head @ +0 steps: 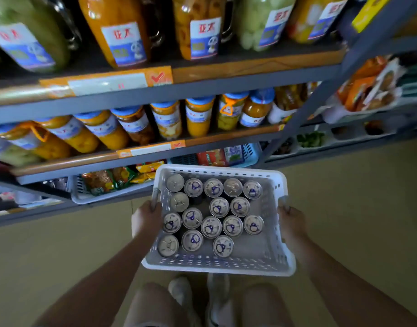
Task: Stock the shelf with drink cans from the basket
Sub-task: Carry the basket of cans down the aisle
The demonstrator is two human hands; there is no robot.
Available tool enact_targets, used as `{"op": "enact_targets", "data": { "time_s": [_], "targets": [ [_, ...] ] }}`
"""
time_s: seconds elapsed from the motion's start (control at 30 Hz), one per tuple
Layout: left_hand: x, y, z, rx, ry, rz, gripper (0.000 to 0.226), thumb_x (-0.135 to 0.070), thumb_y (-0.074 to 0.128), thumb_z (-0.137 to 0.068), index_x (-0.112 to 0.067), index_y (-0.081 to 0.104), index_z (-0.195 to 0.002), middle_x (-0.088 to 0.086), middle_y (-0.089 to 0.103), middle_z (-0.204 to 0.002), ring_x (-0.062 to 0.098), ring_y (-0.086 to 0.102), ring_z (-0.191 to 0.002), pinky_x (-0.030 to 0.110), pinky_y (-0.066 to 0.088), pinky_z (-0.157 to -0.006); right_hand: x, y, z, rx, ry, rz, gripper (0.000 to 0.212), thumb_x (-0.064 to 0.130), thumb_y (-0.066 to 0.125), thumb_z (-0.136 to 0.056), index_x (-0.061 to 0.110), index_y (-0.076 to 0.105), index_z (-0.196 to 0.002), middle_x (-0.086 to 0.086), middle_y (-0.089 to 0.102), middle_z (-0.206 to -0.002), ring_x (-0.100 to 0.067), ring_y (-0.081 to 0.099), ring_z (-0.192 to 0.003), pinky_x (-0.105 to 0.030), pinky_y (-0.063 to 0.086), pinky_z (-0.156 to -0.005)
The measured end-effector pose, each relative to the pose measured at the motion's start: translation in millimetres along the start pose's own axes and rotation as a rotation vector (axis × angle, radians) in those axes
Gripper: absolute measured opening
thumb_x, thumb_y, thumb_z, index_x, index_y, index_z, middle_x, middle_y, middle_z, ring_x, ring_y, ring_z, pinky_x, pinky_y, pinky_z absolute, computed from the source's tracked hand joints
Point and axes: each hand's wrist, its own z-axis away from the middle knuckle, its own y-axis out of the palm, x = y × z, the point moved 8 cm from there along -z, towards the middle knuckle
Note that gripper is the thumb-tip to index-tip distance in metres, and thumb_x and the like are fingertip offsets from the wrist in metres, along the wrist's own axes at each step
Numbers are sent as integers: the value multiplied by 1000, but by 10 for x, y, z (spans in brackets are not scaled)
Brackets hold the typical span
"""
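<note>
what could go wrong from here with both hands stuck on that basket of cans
Both hands are occupied: the left hand and right hand each grip a side of the white basket, so no can can be picked out until it is set down or one hand lets go, which may tip it.

The cans stand loose with gaps between them, so a tilt could topple them.

The visible shelves look full of jars, so finding free space may be a problem.

both arms reach forward — left hand (147, 214) and right hand (292, 220) curled, gripping.
</note>
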Motion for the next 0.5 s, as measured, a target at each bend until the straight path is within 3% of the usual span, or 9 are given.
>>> {"op": "enact_targets", "data": {
  "time_s": [0.13, 0.23, 0.3, 0.4, 0.5],
  "targets": [
    [-642, -323, 553, 82, 28, -37, 28, -25, 49, -91, -7, 56, -70, 11, 54, -63, 28, 50, -63, 30, 32, -52, 232, -822, 512, -40, 77, -40, 33, 30, 52, -78, 13, 40, -52, -6, 35, -52, -17, 34, -54, -32, 29, -52],
    [-1119, -340, 910, 144, 68, -55, 33, -25, 49, -92, -12, 48, -62, 7, 49, -57, 25, 45, -56, 28, 29, -49, 208, -1420, 755, -119, 117, -58, 40, 26, 53, -83, 16, 37, -49, -5, 35, -49, -19, 37, -57, -35, 31, -56],
    [-1444, -220, 1097, 187, 99, -64, 32, -22, 49, -91, -11, 46, -61, 7, 46, -56, 24, 43, -56, 28, 27, -49, 102, -1761, 799, -147, 138, -104, 38, 27, 52, -84, 15, 38, -51, -8, 38, -51, -20, 38, -56, -33, 32, -55],
    [-1937, 96, 1397, 248, 160, -112, 30, -20, 49, -89, -9, 44, -62, 6, 42, -56, 23, 41, -58, 29, 25, -49, -245, -2237, 730, -175, 202, -149, 35, 45, 47, -70, 15, 41, -53, -9, 43, -53, -22, 44, -54, -35, 36, -55],
    [-2480, 569, 1713, 326, 235, -140, 24, -21, 49, -87, -12, 46, -64, 4, 42, -59, 20, 39, -56, 28, 28, -50, -427, -2832, 589, -252, 247, -179, 34, 44, 48, -72, 13, 50, -57, -15, 51, -61, -27, 50, -59, -36, 40, -57]
  ]
}}
